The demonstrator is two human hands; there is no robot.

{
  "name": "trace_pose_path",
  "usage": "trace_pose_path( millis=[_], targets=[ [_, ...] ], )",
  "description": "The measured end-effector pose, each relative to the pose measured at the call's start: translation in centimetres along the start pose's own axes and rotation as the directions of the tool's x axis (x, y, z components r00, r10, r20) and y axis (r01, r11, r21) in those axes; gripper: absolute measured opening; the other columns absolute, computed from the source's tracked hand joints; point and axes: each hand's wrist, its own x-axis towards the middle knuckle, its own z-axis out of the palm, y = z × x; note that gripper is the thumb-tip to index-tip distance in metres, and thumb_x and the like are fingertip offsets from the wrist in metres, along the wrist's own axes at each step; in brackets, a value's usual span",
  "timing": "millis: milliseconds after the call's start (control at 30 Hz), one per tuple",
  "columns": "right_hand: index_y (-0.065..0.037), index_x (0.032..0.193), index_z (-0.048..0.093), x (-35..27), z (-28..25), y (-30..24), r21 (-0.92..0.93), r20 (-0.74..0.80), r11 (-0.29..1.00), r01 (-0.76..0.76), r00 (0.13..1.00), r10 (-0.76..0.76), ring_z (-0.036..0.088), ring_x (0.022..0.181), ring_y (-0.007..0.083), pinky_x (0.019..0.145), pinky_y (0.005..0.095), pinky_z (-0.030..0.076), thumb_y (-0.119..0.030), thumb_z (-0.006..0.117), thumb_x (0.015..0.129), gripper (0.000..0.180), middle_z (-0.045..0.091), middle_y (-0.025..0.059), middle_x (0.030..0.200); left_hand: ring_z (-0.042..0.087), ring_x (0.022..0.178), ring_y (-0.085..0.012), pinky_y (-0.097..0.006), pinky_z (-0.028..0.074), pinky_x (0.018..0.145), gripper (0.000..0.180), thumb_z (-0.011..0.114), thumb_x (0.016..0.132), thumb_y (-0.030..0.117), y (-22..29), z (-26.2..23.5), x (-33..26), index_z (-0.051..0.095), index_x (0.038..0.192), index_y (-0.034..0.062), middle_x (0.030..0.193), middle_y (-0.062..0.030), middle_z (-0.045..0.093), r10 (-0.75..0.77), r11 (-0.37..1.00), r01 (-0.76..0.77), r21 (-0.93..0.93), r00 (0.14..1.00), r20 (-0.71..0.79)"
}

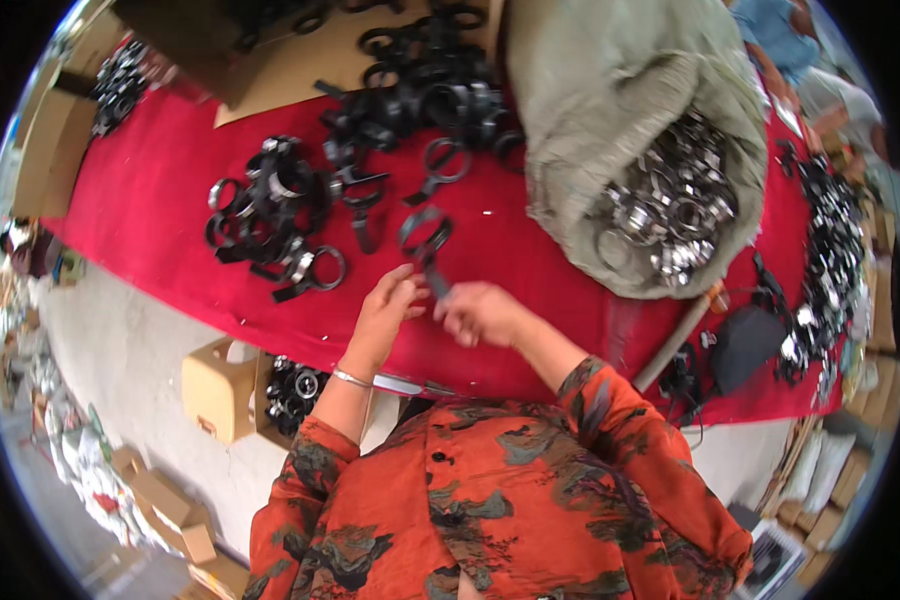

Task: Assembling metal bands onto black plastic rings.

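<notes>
My right hand [480,312] is closed, its fingers pinching the flat stem of a black ring [426,234], whose loop points away from me above the red cloth. My left hand [390,302] is just left of the stem, fingers partly curled but apart, with nothing visible in it. Motion blurs both hands a little. Beyond the held ring lies a similar stemmed black ring [447,160]. To the left is a loose pile of black and silver rings [275,200], and a larger heap of black rings [435,95] lies farther back.
At the right, an open greenish woven sack [580,190] holds shiny metal rings [680,205]. More rings [830,240] line the table's far right, near other people. A tan stool [218,388] and a box of black parts [292,395] stand below the table's left edge.
</notes>
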Motion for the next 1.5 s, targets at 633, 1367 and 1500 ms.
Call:
trace_pose_path(
  millis=[633, 1367, 1500],
  targets=[
    [-0.002, 0.092, 0.059, -10.6, -16.2, -0.2, -0.936, -0.270, 0.152, -0.318, 0.367, -0.890, 0.061, 0.067, 0.0202, 0.058, 0.0322, 0.047, -0.018, 0.061, 0.081, 0.019, 0.060, 0.0122, 0.077, 0.059, 0.093, -0.0415, -0.043, 0.047, 0.079, 0.050, 0.062, 0.078, 0.020, -5.7, 5.6, -1.3, 0.049, 0.120, -0.0032, 0.099, -0.0249, 0.061, 0.292, 0.422, -0.172, 0.890, 0.955, 0.047],
    [0.000, 0.107, 0.056, -13.4, -5.6, -2.5, 0.514, 0.105, 0.828, 0.223, 0.942, -0.318, 0.045, 0.045, 0.0060, 0.038, 0.0172, 0.032, -0.019, 0.046, 0.095, 0.024, 0.061, 0.0066, 0.078, 0.057, 0.061, -0.0160, -0.027, 0.048, 0.059, 0.025, 0.059, 0.084, 0.010, 2.9, 14.5, -5.5, 0.051, 0.105, 0.0009, 0.084, -0.0135, 0.063, 0.069, 0.981, -0.071, -0.179, 0.997, -0.017],
    [0.000, 0.110, 0.053, -13.6, -5.1, -3.6, 0.343, 0.072, 0.883, 0.321, 0.928, -0.366, 0.046, 0.046, 0.0061, 0.040, 0.0175, 0.035, -0.020, 0.044, 0.097, 0.026, 0.062, 0.0095, 0.081, 0.057, 0.065, -0.0149, -0.025, 0.047, 0.059, 0.033, 0.062, 0.083, 0.010, 3.3, 14.9, -6.1, 0.049, 0.111, -0.0004, 0.090, -0.0151, 0.063, 0.158, 0.976, -0.162, -0.147, 0.987, -0.041]
  ],
)
